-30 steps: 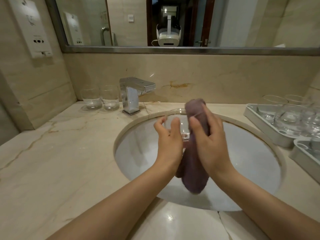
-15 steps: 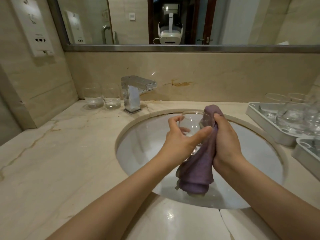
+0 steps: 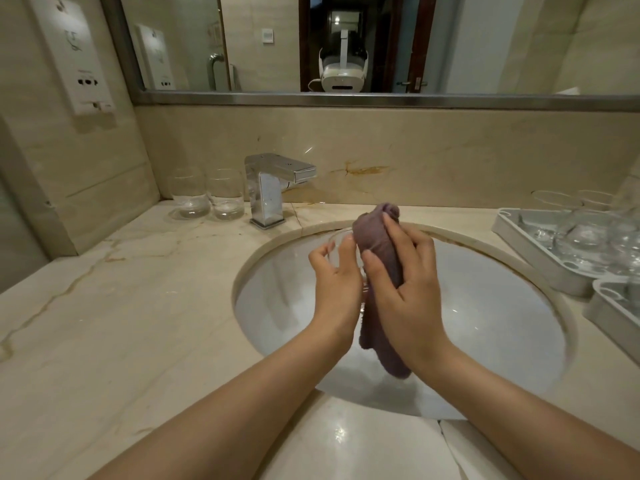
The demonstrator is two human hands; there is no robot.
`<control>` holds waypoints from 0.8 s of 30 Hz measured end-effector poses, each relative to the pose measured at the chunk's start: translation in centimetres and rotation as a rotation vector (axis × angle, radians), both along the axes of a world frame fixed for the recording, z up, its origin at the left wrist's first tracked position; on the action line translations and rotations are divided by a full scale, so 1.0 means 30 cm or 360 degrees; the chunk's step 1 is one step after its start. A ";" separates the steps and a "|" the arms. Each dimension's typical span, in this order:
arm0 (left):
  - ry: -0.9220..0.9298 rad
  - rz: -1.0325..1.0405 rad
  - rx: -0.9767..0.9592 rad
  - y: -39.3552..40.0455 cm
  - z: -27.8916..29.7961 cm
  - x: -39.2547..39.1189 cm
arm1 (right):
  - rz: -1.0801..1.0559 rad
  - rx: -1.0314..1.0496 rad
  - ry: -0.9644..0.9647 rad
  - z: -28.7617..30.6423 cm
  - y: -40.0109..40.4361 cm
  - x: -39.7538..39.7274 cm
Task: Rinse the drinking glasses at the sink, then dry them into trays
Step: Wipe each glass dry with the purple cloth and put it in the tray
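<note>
Since half a second ago, the glass has been turned away in the left hand so that its mouth is now largely hidden, and the purple cloth has been raised and bunched higher over the rim by the right hand.

By size, the counter [image 3: 104, 341] is seen first, with the sink [image 3: 502, 323] set into it, and both hands are held over the basin. Two white trays [image 3: 540, 268] are placed at the right edge, the farther one already loaded with several glasses. A chrome faucet [image 3: 273, 188] is mounted behind the basin, and two waiting glasses [image 3: 207, 197] are stood just beside it on the left.

The purple cloth [image 3: 377, 282] is clasped by the right hand [image 3: 408, 292], thumb and fingers curled round it, its tail hanging toward the basin. The left hand [image 3: 337, 282] is wrapped round the glass being dried [image 3: 337, 244], of which only a faint rim arc is visible past the fingertips.

Drying is judged to be under way. A slip is the main risk: a wet glass, gripped bare-handed and twisted against the cloth, could be dropped into the hard basin and chipped. Moisture could also be left inside if the cloth is withdrawn early.
</note>
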State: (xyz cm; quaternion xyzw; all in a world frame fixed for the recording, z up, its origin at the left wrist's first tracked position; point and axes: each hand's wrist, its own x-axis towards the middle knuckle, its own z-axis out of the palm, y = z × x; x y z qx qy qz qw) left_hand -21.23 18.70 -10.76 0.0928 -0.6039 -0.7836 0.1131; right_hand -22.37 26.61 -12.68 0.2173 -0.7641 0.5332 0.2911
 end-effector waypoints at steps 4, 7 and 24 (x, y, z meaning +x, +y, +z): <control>0.0094 -0.0077 -0.0010 0.024 0.006 0.018 | 0.0070 -0.0475 -0.0201 0.044 0.021 -0.008; 0.0150 -0.0207 -0.0100 0.038 0.003 0.024 | 0.0288 -0.1022 -0.0744 0.065 0.066 -0.037; 0.0135 0.0028 -0.0108 -0.001 0.009 0.006 | 0.0049 -0.0240 -0.0016 0.047 0.006 0.039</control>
